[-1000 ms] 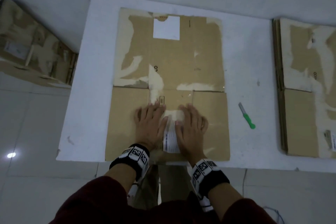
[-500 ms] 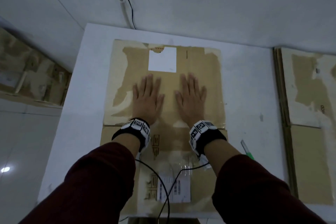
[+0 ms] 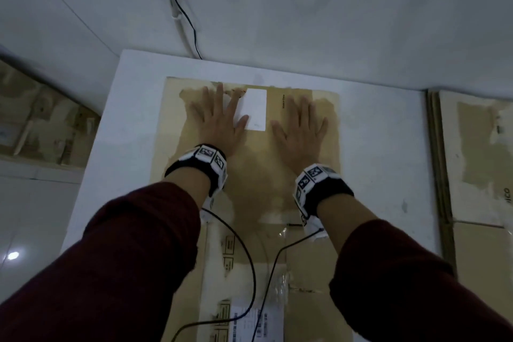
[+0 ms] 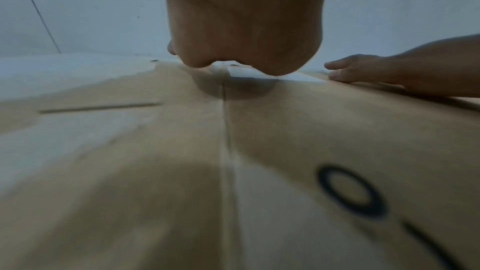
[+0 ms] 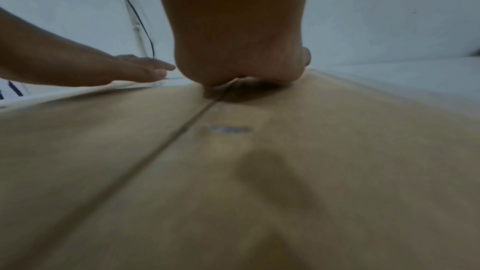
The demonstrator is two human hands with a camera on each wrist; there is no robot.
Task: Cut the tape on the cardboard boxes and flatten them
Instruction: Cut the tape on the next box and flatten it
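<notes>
A flattened brown cardboard box (image 3: 258,175) lies on the white table (image 3: 380,153), with torn paper patches and a white label (image 3: 254,109) near its far edge. My left hand (image 3: 219,116) presses flat on the far part of the box, fingers spread, partly over the label. My right hand (image 3: 301,125) presses flat beside it, to the right of the label. Both palms lie on the cardboard (image 4: 233,151) in the wrist views, where the box (image 5: 233,171) fills the lower frame. A shipping label (image 3: 249,322) sits on the near flap.
A stack of flattened boxes (image 3: 472,164) lies at the table's right side. More cardboard (image 3: 41,116) sits on the floor to the left. A black cable (image 3: 183,14) runs down the wall behind the table. Wrist-camera cables (image 3: 249,264) trail over the near flap.
Both hands have slid along the box from its near flap to its far edge, staying flat. The head view has moved forward; the green knife on the table is out of view.
</notes>
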